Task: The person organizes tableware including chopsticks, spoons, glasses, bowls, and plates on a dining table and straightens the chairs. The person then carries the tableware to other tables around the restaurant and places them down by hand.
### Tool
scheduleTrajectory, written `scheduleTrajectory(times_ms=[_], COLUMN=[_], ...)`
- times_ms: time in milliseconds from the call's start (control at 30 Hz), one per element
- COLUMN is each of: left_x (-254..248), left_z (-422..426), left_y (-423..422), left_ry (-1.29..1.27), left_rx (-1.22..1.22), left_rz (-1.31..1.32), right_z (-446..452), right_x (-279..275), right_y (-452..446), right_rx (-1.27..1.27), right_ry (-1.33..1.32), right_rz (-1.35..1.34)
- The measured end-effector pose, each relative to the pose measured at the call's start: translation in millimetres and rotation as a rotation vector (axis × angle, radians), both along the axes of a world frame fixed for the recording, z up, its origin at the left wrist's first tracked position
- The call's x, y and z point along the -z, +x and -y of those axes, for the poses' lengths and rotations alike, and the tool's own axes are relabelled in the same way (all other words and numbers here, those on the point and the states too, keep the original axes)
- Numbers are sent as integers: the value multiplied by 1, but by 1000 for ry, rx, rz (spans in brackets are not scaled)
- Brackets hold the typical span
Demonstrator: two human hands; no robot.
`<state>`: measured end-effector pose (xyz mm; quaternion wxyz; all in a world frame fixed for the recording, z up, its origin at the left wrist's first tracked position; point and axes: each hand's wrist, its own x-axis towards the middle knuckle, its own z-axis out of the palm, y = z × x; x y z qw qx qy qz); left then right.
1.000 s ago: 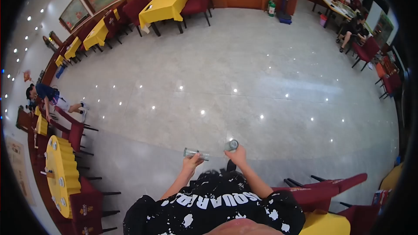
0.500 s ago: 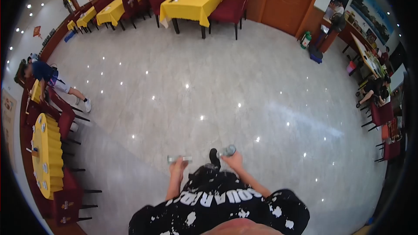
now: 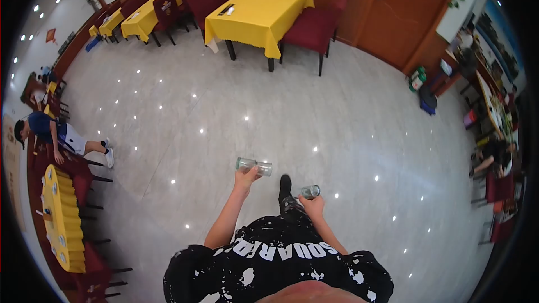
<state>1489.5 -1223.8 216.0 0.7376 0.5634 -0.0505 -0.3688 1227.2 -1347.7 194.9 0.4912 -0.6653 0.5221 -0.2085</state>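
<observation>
Held glasses [image 3: 263,169] — shiny dining-room floor [image 3: 224,101]

A restaurant dining room, by its yellow-clothed tables [image 3: 264,14] (one set with dishes [image 3: 63,240]) and matching maroon chairs [image 3: 310,38].

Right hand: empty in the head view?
No, the right hand has its fingers around a clear glass.
</observation>
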Motion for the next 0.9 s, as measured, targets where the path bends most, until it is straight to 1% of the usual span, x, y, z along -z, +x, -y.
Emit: scheduleTrajectory(times_ms=[67,167,267,333,433,467,533,567,600,633,667,767,800,900], left_x=[-9,-9,-12,-2,11,20,20,31,55,67,63,45,42,34], left_z=[43,88,124,151,192,206,241,258,275,293,316,405,432,514], left_y=[37,108,176,221,293,319,387,424,462,499,537,655,688,787], left_ry=[36,26,-10,28,44,32,17,-3,-24,-47,-13,17,18,29], left_rx=[-41,-127,-224,-320,-439,-472,-523,-501,-484,-464,-422,-265,-227,-159], left_rz=[-110,-168,-122,-92,-107,-134,-187,-177,-172,-165,-138,-30,-1,55], right_z=[70,166,254,314,378,395,431,445,455,466,483,537,548,592], right_x=[5,14,0,8,24,26,24,20,17,16,15,31,12,15], right_y=[53,147,253,317,420,451,522,550,576,605,636,713,740,823], right_rx=[-50,-158,-205,-255,-242,-245,-270,-286,-265,-241,-218,-279,-258,-244], right_ry=[-7,22,-1,35,64,8,-6,-8,7,20,24,24,42,-8], right_rz=[-6,137,106,45,139,96,89,73,60,49,44,103,50,30])
